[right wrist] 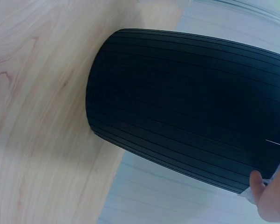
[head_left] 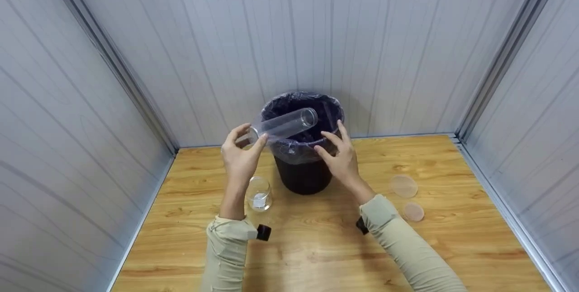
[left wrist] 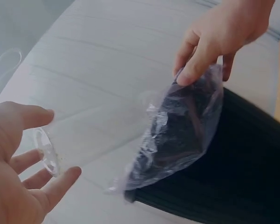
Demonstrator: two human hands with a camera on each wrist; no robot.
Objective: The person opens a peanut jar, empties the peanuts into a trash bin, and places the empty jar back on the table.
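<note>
My left hand [head_left: 242, 158] grips the base end of a clear cylindrical container [head_left: 285, 124], fingers on one side and thumb on the other. The container lies tilted above a black trash can [head_left: 304, 176], its round mouth over the opening. A translucent purple-tinted bag [left wrist: 177, 130] lines the can and folds over its rim. At the rim's right side, my right hand [head_left: 344, 156] holds the lined edge between thumb and fingers. In the right wrist view only part of that hand, the thumb [right wrist: 257, 184], shows beside the can. The can's contents are mostly hidden.
A clear jar [head_left: 258, 186] with a white label stands on the wood-patterned surface [head_left: 307, 247] near my left forearm. Two translucent discs, a larger disc [head_left: 404, 186] and a smaller disc [head_left: 413, 211], lie on the right. Pale panel walls [head_left: 217, 48] enclose the back and sides.
</note>
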